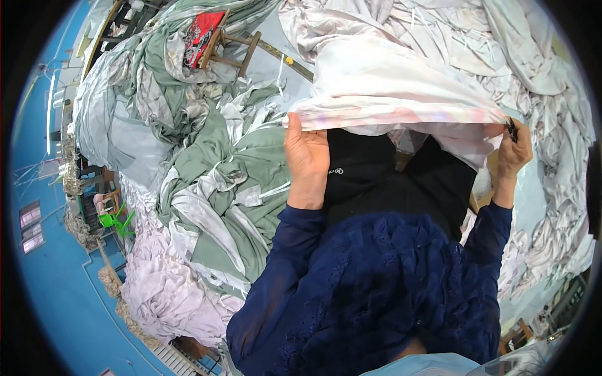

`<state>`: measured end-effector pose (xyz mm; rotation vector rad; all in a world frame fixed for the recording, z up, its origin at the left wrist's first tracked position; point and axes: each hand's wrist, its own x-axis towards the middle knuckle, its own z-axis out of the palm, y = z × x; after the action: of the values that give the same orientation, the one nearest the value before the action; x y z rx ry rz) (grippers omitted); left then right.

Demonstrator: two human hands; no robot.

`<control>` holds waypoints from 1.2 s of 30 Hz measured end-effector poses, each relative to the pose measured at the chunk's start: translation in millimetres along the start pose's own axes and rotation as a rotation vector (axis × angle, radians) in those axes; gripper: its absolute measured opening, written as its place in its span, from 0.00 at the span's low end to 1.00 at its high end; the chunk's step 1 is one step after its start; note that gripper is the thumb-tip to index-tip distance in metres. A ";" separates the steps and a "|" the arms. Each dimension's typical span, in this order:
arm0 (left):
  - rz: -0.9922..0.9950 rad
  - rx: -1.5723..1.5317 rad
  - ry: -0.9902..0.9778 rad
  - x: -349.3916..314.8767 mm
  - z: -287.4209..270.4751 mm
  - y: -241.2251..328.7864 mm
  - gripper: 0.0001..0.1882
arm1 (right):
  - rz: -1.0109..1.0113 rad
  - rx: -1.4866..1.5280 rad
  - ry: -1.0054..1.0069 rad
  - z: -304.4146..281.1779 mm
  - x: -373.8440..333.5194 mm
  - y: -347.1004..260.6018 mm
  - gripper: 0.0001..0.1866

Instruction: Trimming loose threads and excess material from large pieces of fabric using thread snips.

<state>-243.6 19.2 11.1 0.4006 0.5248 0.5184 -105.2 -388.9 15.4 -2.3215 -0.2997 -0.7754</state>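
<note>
A white cloth with a faint pink pattern [382, 81] is drawn across above my lap, its near edge pulled fairly straight between my two hands. My left hand [306, 156] pinches the left end of that edge, thumb on top and palm turned up; its fingertips are partly covered by the cloth. At the right end, my right hand [515, 150] is closed on a small dark tool [512, 130] that looks like thread snips. The right-hand fingers are also at the cloth's edge, and how they grip it is partly hidden.
Green and white fabric [232, 182] lies heaped to my left, with a pale pink pile [169, 282] nearer. More pale cloth [545, 156] is piled on the right. A wooden stool [248, 53] with red cloth stands far left, and a green chair [118, 220] beyond.
</note>
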 end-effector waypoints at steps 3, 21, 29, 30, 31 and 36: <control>0.011 0.032 -0.107 -6.1 5.9 1.3 0.14 | 0.012 -0.081 0.023 -9.0 9.4 11.3 0.09; 0.026 0.263 -0.002 -6.4 -12.7 -21.2 0.15 | 0.090 0.454 -0.620 55.6 -17.9 -141.7 0.18; 0.049 0.300 -0.024 -16.5 -1.3 -26.1 0.15 | -0.122 0.612 -0.733 147.0 -21.5 -224.9 0.20; 0.053 0.341 -0.025 -17.4 -0.4 -26.2 0.15 | -0.145 0.627 -0.727 156.6 -23.3 -223.2 0.19; 0.055 0.382 -0.027 -17.4 -0.4 -25.9 0.15 | -0.167 0.640 -0.720 162.4 -24.5 -221.3 0.17; 0.012 0.378 -0.047 -11.7 -11.6 -23.7 0.14 | -0.154 0.607 -0.778 159.9 -15.4 -209.1 0.11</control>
<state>-250.3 -3.6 -5.3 0.7756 0.5762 0.4197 -129.1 -126.3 18.4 -1.9122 -0.9158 0.1949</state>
